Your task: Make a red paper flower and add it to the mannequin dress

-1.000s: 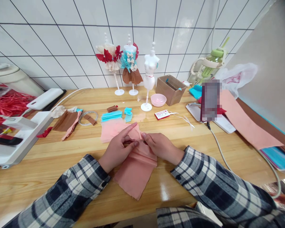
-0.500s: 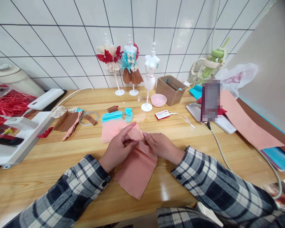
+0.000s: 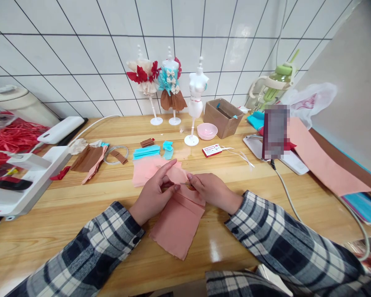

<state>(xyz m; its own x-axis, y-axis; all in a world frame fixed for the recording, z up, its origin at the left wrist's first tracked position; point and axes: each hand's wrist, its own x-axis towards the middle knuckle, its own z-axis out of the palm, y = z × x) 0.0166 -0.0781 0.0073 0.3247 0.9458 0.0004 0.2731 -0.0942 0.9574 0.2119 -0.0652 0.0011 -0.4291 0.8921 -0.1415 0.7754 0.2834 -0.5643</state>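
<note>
My left hand (image 3: 156,187) pinches the upper edge of a salmon-pink piece of crepe paper (image 3: 177,222), thumb pressed against the fingers. The rest of that piece drapes down toward me over the table. My right hand (image 3: 212,187) is closed at the same edge, from the right. A thin dark sliver (image 3: 185,184) sticks out from its fingertips toward my left thumb; its kind is too small to tell. Beyond the hands lie paler pink crepe paper (image 3: 142,170), folded blue crepe strips (image 3: 146,152) and a small blue scrap (image 3: 168,150).
A bare white mannequin (image 3: 196,95) stands behind, beside two dressed ones (image 3: 170,82). Nearby are a pink bowl (image 3: 207,131), a cardboard box (image 3: 224,117) and a red-white packet (image 3: 212,150). A power strip (image 3: 49,171) lies left, a phone (image 3: 275,132) on its stand right.
The thin dark sliver at my right fingertips has shifted slightly to the right, away from my left thumb. The hands otherwise stay almost in place.
</note>
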